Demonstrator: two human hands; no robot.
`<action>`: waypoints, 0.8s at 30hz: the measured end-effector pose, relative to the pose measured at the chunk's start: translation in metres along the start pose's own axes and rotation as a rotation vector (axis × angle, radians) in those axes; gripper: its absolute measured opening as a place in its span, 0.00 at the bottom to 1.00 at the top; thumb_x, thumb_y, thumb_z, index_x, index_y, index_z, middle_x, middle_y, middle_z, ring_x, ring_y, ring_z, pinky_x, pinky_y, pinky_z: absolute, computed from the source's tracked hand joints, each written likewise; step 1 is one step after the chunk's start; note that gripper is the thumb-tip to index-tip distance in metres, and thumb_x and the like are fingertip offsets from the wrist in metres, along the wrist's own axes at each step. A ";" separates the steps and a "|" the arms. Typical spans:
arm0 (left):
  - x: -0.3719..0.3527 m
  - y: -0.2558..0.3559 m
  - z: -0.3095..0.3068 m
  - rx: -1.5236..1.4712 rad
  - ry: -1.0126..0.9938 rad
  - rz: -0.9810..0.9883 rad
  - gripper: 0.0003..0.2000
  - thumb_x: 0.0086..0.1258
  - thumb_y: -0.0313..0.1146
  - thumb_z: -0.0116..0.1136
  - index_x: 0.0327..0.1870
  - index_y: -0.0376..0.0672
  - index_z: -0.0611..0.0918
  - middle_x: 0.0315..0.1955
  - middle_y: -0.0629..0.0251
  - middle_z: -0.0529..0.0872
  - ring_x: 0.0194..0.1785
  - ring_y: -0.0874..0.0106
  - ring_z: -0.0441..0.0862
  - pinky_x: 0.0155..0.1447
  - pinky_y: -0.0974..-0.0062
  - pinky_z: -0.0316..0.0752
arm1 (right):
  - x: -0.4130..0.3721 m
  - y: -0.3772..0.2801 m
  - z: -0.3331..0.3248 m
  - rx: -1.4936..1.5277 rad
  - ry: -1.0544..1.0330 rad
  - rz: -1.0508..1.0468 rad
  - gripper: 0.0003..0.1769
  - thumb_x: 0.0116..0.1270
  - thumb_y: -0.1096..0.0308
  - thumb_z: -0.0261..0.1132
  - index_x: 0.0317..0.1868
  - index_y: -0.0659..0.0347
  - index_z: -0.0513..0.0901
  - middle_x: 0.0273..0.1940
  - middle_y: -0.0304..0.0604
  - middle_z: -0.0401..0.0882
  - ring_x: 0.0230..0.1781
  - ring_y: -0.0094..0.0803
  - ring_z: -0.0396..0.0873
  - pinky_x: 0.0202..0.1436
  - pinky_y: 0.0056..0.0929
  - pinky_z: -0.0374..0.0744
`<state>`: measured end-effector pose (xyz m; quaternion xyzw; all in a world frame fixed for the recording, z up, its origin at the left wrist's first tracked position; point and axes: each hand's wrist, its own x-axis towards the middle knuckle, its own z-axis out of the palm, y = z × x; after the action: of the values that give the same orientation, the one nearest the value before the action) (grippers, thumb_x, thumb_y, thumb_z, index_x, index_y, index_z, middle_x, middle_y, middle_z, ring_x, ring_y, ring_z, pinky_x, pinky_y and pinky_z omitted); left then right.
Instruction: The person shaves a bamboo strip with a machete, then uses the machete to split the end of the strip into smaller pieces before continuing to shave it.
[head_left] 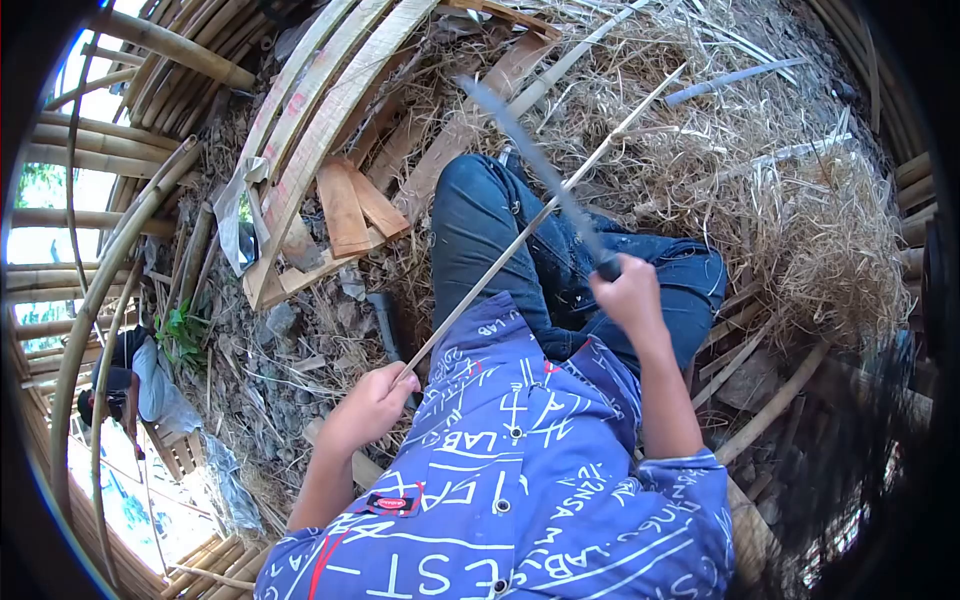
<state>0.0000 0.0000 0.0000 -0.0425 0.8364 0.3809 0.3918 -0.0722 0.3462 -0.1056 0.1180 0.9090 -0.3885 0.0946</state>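
The left hand (372, 408) pinches the near end of a long thin strip (480, 287) close to the body, while the right hand (628, 292) is clenched around the dark handle of a long knife (530, 150). The strip slants from there to the far right, and the blade crosses it in view; whether they touch, I cannot tell. The bent legs (480, 230) lie beneath both, so a glancing stroke could cut trousers or skin. Held only at one end, the strip could bow or swing aside under pressure; a rough edge might drive a splinter into the holding fingers. To the right spreads a tangled, dry heap of curly shavings (835, 240); far left are pale, curved, flat boards (345, 105), then reddish-brown, square-cut offcuts (343, 210). The strip is slender, straw-coloured and nearly straight, the blade dull grey.
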 end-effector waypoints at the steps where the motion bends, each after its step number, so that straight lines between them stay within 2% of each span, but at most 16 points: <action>1: -0.001 0.004 0.004 0.008 0.011 0.001 0.14 0.73 0.38 0.47 0.36 0.34 0.78 0.25 0.53 0.81 0.31 0.61 0.77 0.39 0.65 0.71 | -0.014 -0.010 0.000 -0.004 -0.013 -0.045 0.11 0.51 0.62 0.67 0.29 0.61 0.84 0.28 0.56 0.82 0.33 0.51 0.83 0.40 0.46 0.81; 2: -0.001 0.009 0.006 0.019 0.021 0.004 0.14 0.74 0.37 0.47 0.36 0.33 0.77 0.24 0.51 0.79 0.30 0.62 0.77 0.38 0.65 0.70 | -0.028 -0.026 -0.002 -0.006 -0.080 -0.015 0.11 0.51 0.61 0.67 0.30 0.60 0.84 0.28 0.56 0.82 0.32 0.52 0.83 0.39 0.46 0.80; 3: 0.002 0.012 -0.007 0.068 0.064 0.010 0.14 0.74 0.37 0.47 0.36 0.33 0.77 0.24 0.51 0.79 0.30 0.62 0.77 0.38 0.65 0.70 | -0.024 -0.041 0.021 0.092 -0.086 -0.137 0.11 0.51 0.60 0.67 0.31 0.58 0.85 0.27 0.56 0.82 0.32 0.52 0.83 0.38 0.46 0.80; 5: -0.001 0.025 -0.001 0.078 0.065 0.002 0.15 0.74 0.37 0.46 0.35 0.32 0.77 0.24 0.47 0.79 0.30 0.54 0.78 0.38 0.62 0.70 | -0.046 -0.057 0.020 0.013 -0.211 -0.196 0.12 0.49 0.59 0.67 0.30 0.58 0.84 0.27 0.57 0.82 0.31 0.53 0.82 0.39 0.46 0.80; 6: -0.002 0.028 0.001 0.073 0.056 -0.003 0.15 0.74 0.37 0.46 0.35 0.32 0.77 0.24 0.47 0.79 0.30 0.54 0.78 0.38 0.62 0.70 | -0.055 -0.064 0.023 0.009 -0.255 -0.219 0.12 0.48 0.60 0.67 0.29 0.59 0.84 0.26 0.57 0.82 0.31 0.53 0.82 0.38 0.46 0.80; 8: -0.004 0.031 0.003 0.138 0.055 -0.035 0.15 0.74 0.38 0.46 0.37 0.32 0.76 0.28 0.41 0.80 0.35 0.45 0.79 0.40 0.56 0.71 | -0.060 -0.073 0.034 -0.036 -0.364 -0.281 0.13 0.47 0.60 0.65 0.28 0.60 0.84 0.26 0.57 0.82 0.31 0.53 0.82 0.40 0.47 0.80; 12: -0.001 0.034 0.016 0.166 0.079 -0.037 0.14 0.74 0.38 0.45 0.42 0.32 0.75 0.31 0.35 0.80 0.42 0.39 0.77 0.44 0.49 0.71 | -0.054 -0.066 0.036 -0.130 -0.365 -0.230 0.13 0.46 0.61 0.65 0.28 0.61 0.84 0.26 0.57 0.82 0.31 0.53 0.82 0.39 0.47 0.80; 14: 0.000 0.029 0.021 0.165 0.075 -0.010 0.14 0.74 0.38 0.44 0.42 0.33 0.75 0.31 0.35 0.80 0.41 0.39 0.77 0.44 0.49 0.71 | -0.055 -0.062 0.032 -0.250 -0.373 -0.241 0.13 0.44 0.61 0.65 0.28 0.61 0.84 0.27 0.57 0.82 0.30 0.54 0.82 0.39 0.47 0.80; 23: -0.006 0.043 0.023 0.197 0.102 -0.038 0.13 0.74 0.37 0.44 0.42 0.33 0.74 0.31 0.35 0.80 0.40 0.38 0.77 0.43 0.47 0.70 | -0.051 -0.052 0.022 -0.336 -0.342 -0.265 0.13 0.42 0.62 0.67 0.27 0.61 0.83 0.26 0.55 0.82 0.30 0.53 0.83 0.38 0.45 0.81; 24: -0.006 0.040 0.022 0.197 0.100 -0.040 0.13 0.74 0.37 0.44 0.43 0.34 0.73 0.31 0.34 0.80 0.40 0.38 0.77 0.44 0.47 0.70 | -0.049 -0.043 0.021 -0.364 -0.279 -0.245 0.12 0.43 0.62 0.67 0.27 0.60 0.83 0.27 0.55 0.82 0.31 0.53 0.82 0.39 0.46 0.80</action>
<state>0.0033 0.0416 0.0195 -0.0396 0.8873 0.2863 0.3594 -0.0359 0.2952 -0.0779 -0.0669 0.9495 -0.2397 0.1910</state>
